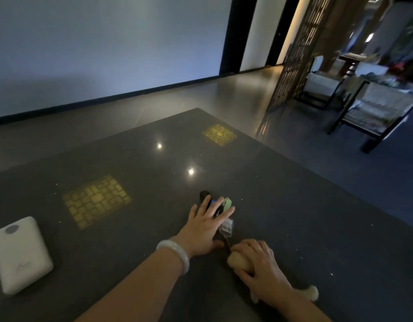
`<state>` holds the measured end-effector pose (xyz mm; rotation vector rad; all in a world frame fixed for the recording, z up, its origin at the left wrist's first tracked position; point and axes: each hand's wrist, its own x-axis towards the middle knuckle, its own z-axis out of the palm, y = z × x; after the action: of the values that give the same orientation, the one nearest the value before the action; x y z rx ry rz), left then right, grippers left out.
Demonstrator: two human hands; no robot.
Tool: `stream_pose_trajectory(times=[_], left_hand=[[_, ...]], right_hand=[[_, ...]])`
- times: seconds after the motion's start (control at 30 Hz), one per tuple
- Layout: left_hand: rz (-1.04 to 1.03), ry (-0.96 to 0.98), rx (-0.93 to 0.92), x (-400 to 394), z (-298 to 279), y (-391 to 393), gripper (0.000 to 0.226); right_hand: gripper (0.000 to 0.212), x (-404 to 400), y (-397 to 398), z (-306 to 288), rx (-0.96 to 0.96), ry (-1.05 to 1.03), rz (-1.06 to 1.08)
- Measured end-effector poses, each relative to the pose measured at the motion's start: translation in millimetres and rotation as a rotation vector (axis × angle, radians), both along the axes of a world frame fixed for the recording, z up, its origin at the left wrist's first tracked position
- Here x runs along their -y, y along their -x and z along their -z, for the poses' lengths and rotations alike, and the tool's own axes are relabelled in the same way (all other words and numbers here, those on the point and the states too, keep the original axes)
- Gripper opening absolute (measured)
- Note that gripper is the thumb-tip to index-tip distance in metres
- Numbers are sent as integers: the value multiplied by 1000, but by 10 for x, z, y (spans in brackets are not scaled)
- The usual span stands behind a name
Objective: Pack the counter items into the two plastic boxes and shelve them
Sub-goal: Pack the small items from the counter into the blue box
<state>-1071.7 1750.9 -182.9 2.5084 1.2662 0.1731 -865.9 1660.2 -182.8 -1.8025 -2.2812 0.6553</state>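
Hands meet near the table's (pixel 282 205) 6 o'clock edge; left hand (pixel 204 228) lies flat, fingers spread over a dark cluster of small items (pixel 211 201); right hand (pixel 258 268) curls around a fluffy cream toy (pixel 238 261); white power bank (pixel 21 255) lies well apart at 9 o'clock.

hidden: small dark cluster of items (pixel 215 204) under left hand (pixel 206 225), kind unclear | hidden: cream fluffy plush toy (pixel 238 261) mostly under right hand (pixel 261 267) | cut off: both forearms at bottom edge | blurred: background furniture
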Motion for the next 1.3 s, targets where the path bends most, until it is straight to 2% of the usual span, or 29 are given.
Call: stream_pose_trajectory(times=[0.07, 0.17, 0.23, 0.37, 0.53, 0.67, 0.8, 1.0, 1.13, 1.3], left_hand=[[31, 50, -79, 40, -41, -86, 88], [13, 119, -128, 155, -40, -135, 67], [-18, 75, -106, 253, -55, -149, 55], [-64, -72, -62, 442, -98, -284, 47], [-52, -35, 74, 662, -133, -511, 53], [-92, -34, 184, 808, -311, -773, 24], [-134, -36, 313, 1060, -556, -1132, 9], [-99, -119, 503, 1765, -1090, -1884, 15], [-35, -107, 601, 2409, -1451, -2482, 13], [71, -94, 765, 3222, -1797, -3099, 23]], right_hand=[[46, 189, -93, -19, -1, 47, -13], [74, 415, -250, -41, -19, 53, 77], [87, 515, -354, -68, -12, 54, 213], [76, 692, -482, -70, 40, 4, 373], [68, 854, -544, -119, -72, 7, 514], [59, 1017, -767, -369, -277, -20, 604], [53, 1299, -1068, -680, -321, -158, 633], [49, 1941, -1670, -1119, -389, -341, 652], [47, 2558, -2146, -1497, -437, -459, 679], [45, 3403, -2712, -1895, -470, -541, 694]])
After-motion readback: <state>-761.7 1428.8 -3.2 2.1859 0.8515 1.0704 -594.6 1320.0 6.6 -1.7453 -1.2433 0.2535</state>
